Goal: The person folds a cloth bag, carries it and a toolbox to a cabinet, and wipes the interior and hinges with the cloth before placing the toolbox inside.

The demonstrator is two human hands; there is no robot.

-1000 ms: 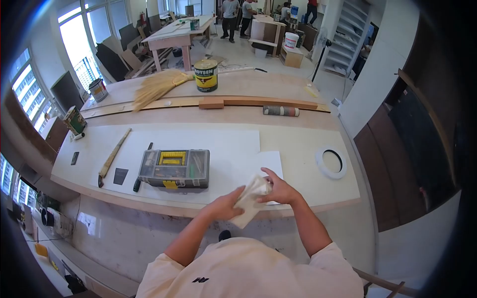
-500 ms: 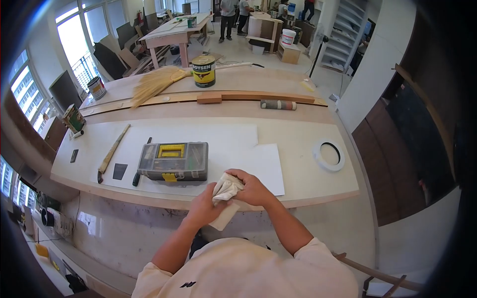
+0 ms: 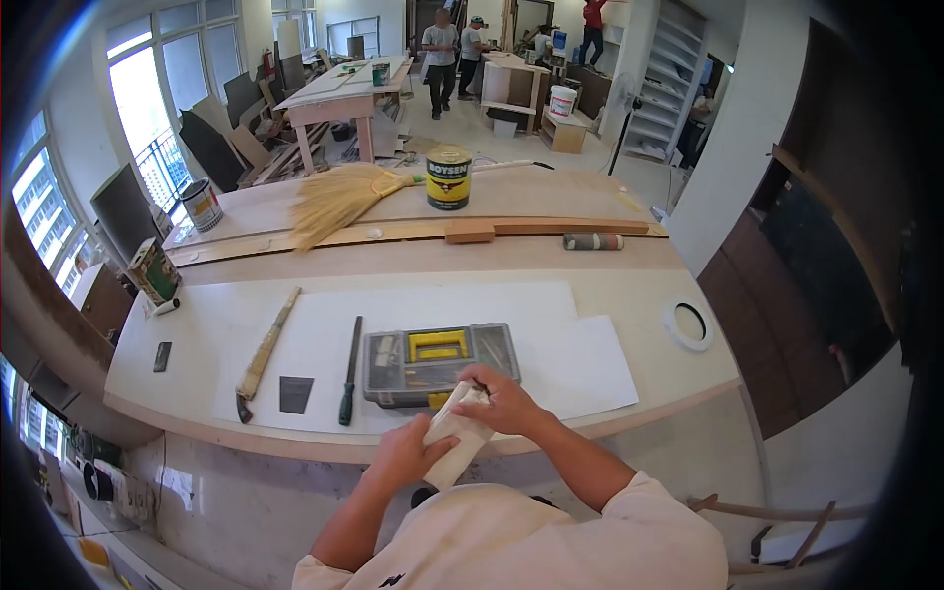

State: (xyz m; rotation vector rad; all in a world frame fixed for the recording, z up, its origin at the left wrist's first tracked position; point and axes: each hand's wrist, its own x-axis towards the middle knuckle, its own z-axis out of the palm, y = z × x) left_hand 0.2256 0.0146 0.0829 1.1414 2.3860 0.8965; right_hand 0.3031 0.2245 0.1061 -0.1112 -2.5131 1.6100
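Observation:
A cream-white cloth (image 3: pixel 454 440) is folded into a flat, long pad at the table's front edge. My left hand (image 3: pixel 405 454) grips its left side, with the thumb pressed on top. Around its upper end close the fingers of my right hand (image 3: pixel 504 401). Just beyond my hands lies a grey toolbox (image 3: pixel 393 396) with a clear lid and a yellow handle; its lid is closed. A file with a dark green handle (image 3: pixel 347 398) rests to the left of the box. Farther left are a dark grey flat piece (image 3: pixel 296 394) and a long tool with a worn, pale handle (image 3: pixel 267 356).
White sheets (image 3: pixel 590 369) cover part of the table (image 3: pixel 678 379). A tape roll (image 3: pixel 673 317) lies at the right. Across the back are a paint can (image 3: pixel 448 182), a straw broom (image 3: pixel 344 202) and wood strips (image 3: pixel 560 227). Several people stand in the far background.
The view has shifted, so the table's things appear lower and farther right. The cloth, bunched up before, is now flatter and longer between my hands.

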